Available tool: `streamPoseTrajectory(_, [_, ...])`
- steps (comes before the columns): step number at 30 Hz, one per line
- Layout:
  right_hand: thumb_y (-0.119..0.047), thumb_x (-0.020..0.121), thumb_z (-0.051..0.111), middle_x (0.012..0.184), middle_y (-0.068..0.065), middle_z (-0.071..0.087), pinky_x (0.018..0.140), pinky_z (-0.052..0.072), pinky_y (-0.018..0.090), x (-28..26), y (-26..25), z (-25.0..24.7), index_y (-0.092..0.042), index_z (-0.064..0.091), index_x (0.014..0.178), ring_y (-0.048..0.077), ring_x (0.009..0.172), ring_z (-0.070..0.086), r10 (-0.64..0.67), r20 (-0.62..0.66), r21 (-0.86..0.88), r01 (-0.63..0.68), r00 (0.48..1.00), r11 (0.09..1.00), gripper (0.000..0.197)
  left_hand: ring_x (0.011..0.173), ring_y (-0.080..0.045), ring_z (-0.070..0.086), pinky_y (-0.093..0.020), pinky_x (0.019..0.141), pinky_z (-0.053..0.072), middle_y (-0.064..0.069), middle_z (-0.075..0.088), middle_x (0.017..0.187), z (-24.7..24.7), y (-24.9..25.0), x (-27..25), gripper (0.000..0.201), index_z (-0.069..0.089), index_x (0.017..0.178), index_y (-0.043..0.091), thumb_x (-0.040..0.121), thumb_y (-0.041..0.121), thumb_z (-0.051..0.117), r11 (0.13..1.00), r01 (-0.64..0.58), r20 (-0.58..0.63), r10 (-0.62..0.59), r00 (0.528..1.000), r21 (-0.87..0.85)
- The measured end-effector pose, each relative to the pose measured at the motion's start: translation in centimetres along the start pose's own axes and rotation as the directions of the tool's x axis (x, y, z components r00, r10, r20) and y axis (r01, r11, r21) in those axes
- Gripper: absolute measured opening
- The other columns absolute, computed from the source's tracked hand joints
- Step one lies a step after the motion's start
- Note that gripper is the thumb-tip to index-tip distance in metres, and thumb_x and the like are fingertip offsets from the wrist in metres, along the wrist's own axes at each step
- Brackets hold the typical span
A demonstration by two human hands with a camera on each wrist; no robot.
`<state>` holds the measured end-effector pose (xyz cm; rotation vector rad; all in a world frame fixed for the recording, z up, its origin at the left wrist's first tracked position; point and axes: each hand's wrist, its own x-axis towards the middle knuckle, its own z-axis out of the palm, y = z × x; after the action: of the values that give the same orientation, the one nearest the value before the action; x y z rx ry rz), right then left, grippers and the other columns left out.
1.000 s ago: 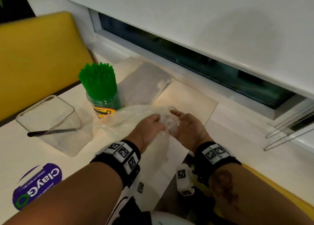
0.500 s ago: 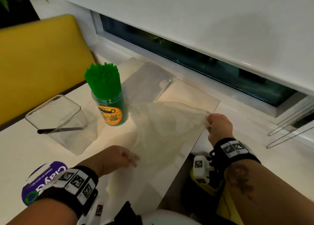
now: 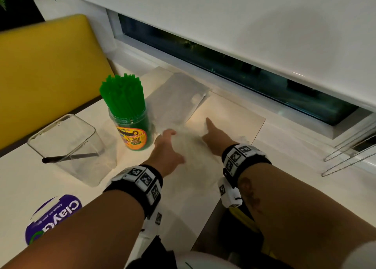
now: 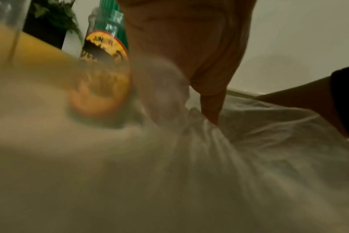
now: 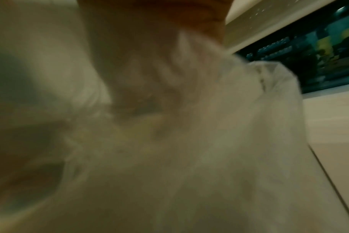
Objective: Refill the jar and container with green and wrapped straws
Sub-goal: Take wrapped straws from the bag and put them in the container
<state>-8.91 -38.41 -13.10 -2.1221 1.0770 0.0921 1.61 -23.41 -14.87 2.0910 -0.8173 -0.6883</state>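
A labelled jar (image 3: 133, 133) packed with green straws (image 3: 124, 94) stands on the white table (image 3: 30, 179); the left wrist view shows it blurred (image 4: 104, 52). Left of it stands a clear square container (image 3: 69, 146) with one dark straw (image 3: 69, 157) inside. A grey packet of wrapped straws (image 3: 179, 100) lies behind my hands. A thin clear plastic bag (image 3: 193, 153) lies flat between them. My left hand (image 3: 165, 146) presses on the bag with straight fingers. My right hand (image 3: 214, 136) has its index finger straight, and the bag bunches up into it (image 5: 189, 52).
A purple ClayGo lid (image 3: 55, 216) lies at the near left. A yellow seat back (image 3: 46, 71) stands behind the table. The window sill (image 3: 295, 130) and a bead chain (image 3: 345, 159) are on the right. The table's near right edge (image 3: 209, 218) drops off by my right forearm.
The hands first held the bag bunched, then spread it wide. Now both hands have come together further forward, on the bag beside the jar.
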Motion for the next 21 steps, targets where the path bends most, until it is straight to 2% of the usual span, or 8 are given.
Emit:
streamPoseTrajectory(4, [-0.027, 0.097, 0.056, 0.145, 0.007, 0.049, 0.109, 0.036, 0.036, 0.7, 0.3, 1.8, -0.016, 0.044, 0.145, 0.028, 0.132, 0.046, -0.082, 0.142, -0.294, 0.121, 0.986, 0.948, 0.051, 0.110, -0.039, 0.060, -0.037, 0.085, 0.057, -0.010, -0.004, 0.157, 0.5, -1.2, -0.6, 0.094, 0.041, 0.139, 0.039, 0.064, 0.008, 0.087, 0.983, 0.052, 0.144, -0.078, 0.987, 0.175])
streamPoseTrajectory(7, [-0.016, 0.094, 0.054, 0.116, 0.008, 0.065, 0.093, 0.047, 0.036, 0.5, 0.9, 2.0, -0.011, 0.067, 0.112, 0.028, 0.109, 0.058, -0.102, 0.077, -0.224, 0.117, 0.992, 0.968, 0.023, 0.114, -0.039, 0.057, -0.036, 0.097, 0.050, -0.015, 0.009, 0.154, 0.1, -2.5, -1.7, 0.085, 0.046, 0.133, 0.031, 0.061, 0.023, 0.091, 0.924, 0.083, 0.149, -0.148, 0.978, 0.374])
streamPoseTrajectory(9, [-0.015, 0.094, 0.052, 0.105, 0.010, 0.066, 0.080, 0.045, 0.033, 0.4, 1.5, 0.8, -0.011, 0.066, 0.100, 0.028, 0.097, 0.060, -0.091, -0.171, -0.115, 0.072, 0.981, 0.991, 0.016, 0.111, -0.036, 0.055, -0.035, 0.093, 0.048, -0.014, 0.029, 0.139, -0.3, -3.0, -2.0, 0.073, 0.051, 0.123, 0.019, 0.061, 0.026, 0.090, 0.891, 0.118, 0.143, -0.199, 0.970, 0.439])
streamPoseTrajectory(12, [-0.014, 0.097, 0.045, 0.093, 0.009, 0.065, 0.067, 0.034, 0.027, 0.5, 2.6, -2.8, -0.013, 0.065, 0.092, 0.024, 0.080, 0.053, 0.175, -0.691, 0.249, 0.004, 0.702, 0.968, 0.020, 0.104, -0.035, 0.056, -0.034, 0.082, 0.046, -0.014, 0.049, 0.119, -1.2, -4.0, -1.9, 0.045, 0.054, 0.109, 0.010, 0.073, 0.016, 0.080, 0.880, 0.195, 0.071, -0.249, 0.966, 0.432])
streamPoseTrajectory(14, [-0.018, 0.097, 0.046, 0.087, 0.002, 0.063, 0.064, 0.038, 0.027, 0.2, 3.4, -5.2, -0.018, 0.062, 0.091, 0.025, 0.079, 0.058, 0.336, -0.767, 0.452, 0.090, 0.547, 0.887, 0.017, 0.097, -0.033, 0.057, -0.030, 0.071, 0.042, -0.011, 0.057, 0.103, -1.7, -4.6, -2.0, 0.026, 0.052, 0.097, 0.011, 0.078, 0.005, 0.068, 0.907, 0.199, -0.068, -0.188, 0.980, 0.371])
streamPoseTrajectory(17, [-0.032, 0.093, 0.062, 0.090, -0.002, 0.065, 0.063, 0.045, 0.023, -0.2, 3.7, -6.9, -0.021, 0.062, 0.115, 0.016, 0.078, 0.060, 0.231, -0.613, 0.459, 0.103, 0.755, 0.882, 0.025, 0.072, -0.023, 0.053, -0.023, 0.052, 0.042, -0.002, 0.052, 0.080, -1.7, -4.6, -2.6, 0.046, 0.040, 0.103, 0.014, 0.077, -0.007, 0.071, 0.978, 0.182, -0.201, -0.200, 0.959, -0.106])
streamPoseTrajectory(19, [-0.035, 0.085, 0.074, 0.101, 0.001, 0.067, 0.070, 0.049, 0.024, -0.1, 3.7, -7.5, -0.018, 0.049, 0.138, 0.013, 0.080, 0.061, 0.144, -0.360, 0.292, -0.035, 0.922, 0.956, 0.061, 0.073, -0.019, 0.059, -0.025, 0.063, 0.049, -0.002, 0.061, 0.083, -1.6, -4.6, -2.5, 0.068, 0.034, 0.118, 0.019, 0.072, 0.007, 0.083, 0.908, 0.172, -0.230, -0.274, 0.934, -0.382])
streamPoseTrajectory(21, [-0.024, 0.084, 0.076, 0.097, 0.007, 0.067, 0.070, 0.054, 0.029, -0.2, 3.4, -7.7, -0.008, 0.046, 0.140, 0.017, 0.080, 0.063, 0.210, -0.134, 0.185, -0.184, 0.968, 0.965, 0.066, 0.072, -0.019, 0.064, -0.030, 0.073, 0.054, 0.000, 0.066, 0.084, -1.6, -4.6, -2.3, 0.075, 0.040, 0.124, 0.016, 0.066, 0.027, 0.086, 0.781, 0.189, -0.202, -0.373, 0.905, -0.595])
